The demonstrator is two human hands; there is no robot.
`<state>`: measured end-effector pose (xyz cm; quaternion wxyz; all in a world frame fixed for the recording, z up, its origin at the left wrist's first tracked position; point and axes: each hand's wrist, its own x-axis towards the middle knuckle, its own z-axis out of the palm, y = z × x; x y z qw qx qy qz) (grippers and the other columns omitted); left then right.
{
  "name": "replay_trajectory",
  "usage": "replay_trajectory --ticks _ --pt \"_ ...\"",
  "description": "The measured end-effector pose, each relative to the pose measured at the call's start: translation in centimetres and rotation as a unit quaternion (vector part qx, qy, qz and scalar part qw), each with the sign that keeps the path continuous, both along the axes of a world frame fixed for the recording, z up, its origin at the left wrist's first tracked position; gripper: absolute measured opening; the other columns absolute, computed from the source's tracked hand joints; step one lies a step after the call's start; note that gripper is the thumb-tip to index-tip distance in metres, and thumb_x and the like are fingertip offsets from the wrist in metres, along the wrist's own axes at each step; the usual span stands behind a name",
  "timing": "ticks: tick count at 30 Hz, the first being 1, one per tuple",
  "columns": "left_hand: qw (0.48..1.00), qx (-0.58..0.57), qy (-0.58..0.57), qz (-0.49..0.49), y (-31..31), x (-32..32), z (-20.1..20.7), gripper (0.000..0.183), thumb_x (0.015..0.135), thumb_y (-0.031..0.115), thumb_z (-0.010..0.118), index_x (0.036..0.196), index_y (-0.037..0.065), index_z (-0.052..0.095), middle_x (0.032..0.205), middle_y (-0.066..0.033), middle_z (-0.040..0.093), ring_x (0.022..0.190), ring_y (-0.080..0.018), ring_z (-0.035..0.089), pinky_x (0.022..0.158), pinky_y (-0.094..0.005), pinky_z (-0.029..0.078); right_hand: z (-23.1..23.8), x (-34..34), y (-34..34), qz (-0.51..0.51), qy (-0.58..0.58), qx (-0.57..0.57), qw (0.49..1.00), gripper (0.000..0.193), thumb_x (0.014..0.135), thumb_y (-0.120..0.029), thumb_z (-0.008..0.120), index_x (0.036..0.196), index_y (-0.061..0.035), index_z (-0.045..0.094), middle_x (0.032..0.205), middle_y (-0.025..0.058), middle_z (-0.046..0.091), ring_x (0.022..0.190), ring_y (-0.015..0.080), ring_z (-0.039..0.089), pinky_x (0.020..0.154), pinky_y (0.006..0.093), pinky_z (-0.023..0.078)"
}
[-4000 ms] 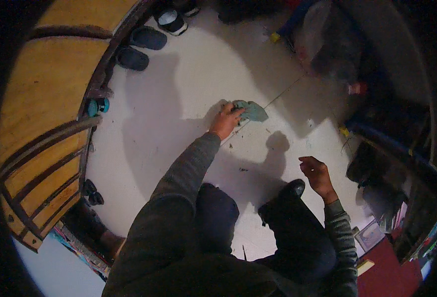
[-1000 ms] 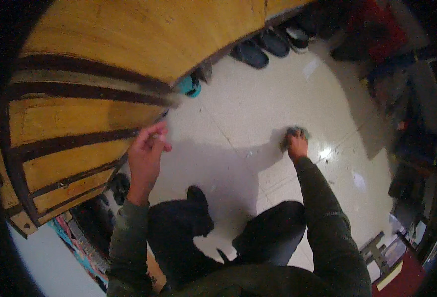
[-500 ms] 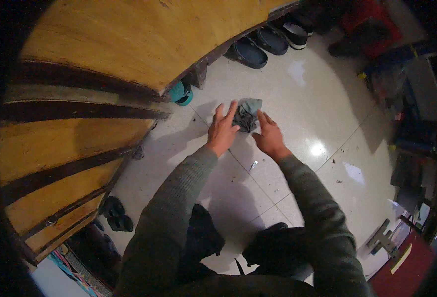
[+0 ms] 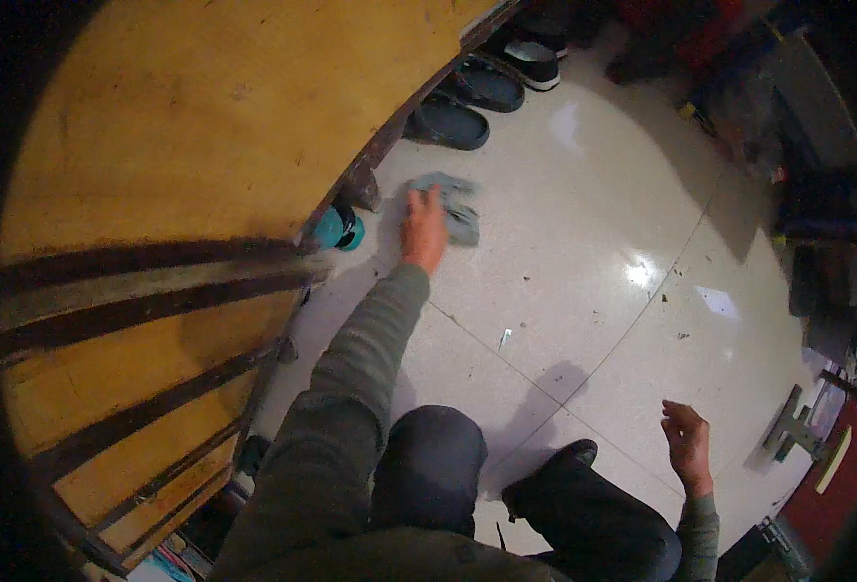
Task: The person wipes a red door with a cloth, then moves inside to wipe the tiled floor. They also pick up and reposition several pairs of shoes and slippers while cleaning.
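Note:
A crumpled grey-green cloth [image 4: 461,221] lies on the pale tiled floor, slightly smeared by motion. My left hand [image 4: 425,233] is on its left part, fingers closed over the fabric and hiding some of it. Well apart from the cloth, at the lower right, my right hand [image 4: 688,444] hovers beside my knee. Its fingers are loosely bent and apart, and nothing shows in them.
Dark clogs [image 4: 448,123] stand along the yellow wooden furniture [image 4: 225,107]. A teal round object [image 4: 336,231] sits by its corner. Small debris [image 4: 505,338] dots the tiles. A metal T-shaped piece [image 4: 793,427] and a dark red surface [image 4: 841,456] are at the right.
My left hand has moved left with the cloth, now more spread out. My right hand has left the cloth and swung back to the lower right. The view has shifted.

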<state>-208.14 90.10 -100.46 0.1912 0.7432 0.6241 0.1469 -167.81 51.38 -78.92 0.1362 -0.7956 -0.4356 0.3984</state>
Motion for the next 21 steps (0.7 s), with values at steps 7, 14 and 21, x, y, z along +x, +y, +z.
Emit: replay_trajectory --ticks 7,14,21 --pt "0.951 0.069 0.274 0.124 11.3 -7.5 -7.3 0.073 0.099 0.007 0.064 0.164 -0.001 0.031 0.157 -0.0343 0.038 0.131 -0.0505 0.053 0.107 -0.0536 0.049 1.0 3.6 -12.2 -0.123 -0.060 -0.029 0.990 0.023 0.098 0.001 0.064 0.119 0.0054 0.072 0.105 0.0133 0.075 0.097 0.0197 0.069 0.088 0.0340 0.057" --pt "0.992 0.006 0.073 -0.098 4.9 4.2 -7.6 0.064 0.104 0.019 0.061 0.160 -0.002 0.039 0.163 -0.0311 0.035 0.150 -0.0486 0.034 0.127 -0.0529 0.025 2.2 3.3 -29.1 -0.499 0.068 -0.088 0.859 0.024 0.096 0.000 0.065 0.119 0.0059 0.071 0.088 0.0077 0.071 0.071 0.0164 0.063 0.067 0.0303 0.054" --pt "0.906 -0.069 0.055 -0.413 -8.2 5.2 -4.1 0.066 0.102 0.023 0.067 0.158 -0.001 0.043 0.162 -0.0351 0.033 0.152 -0.0491 0.032 0.127 -0.0519 0.029 -3.0 3.0 -19.1 -0.318 0.035 -0.006 0.947 0.022 0.099 -0.005 0.069 0.119 0.0035 0.072 0.093 0.0064 0.074 0.078 0.0140 0.067 0.068 0.0301 0.055"
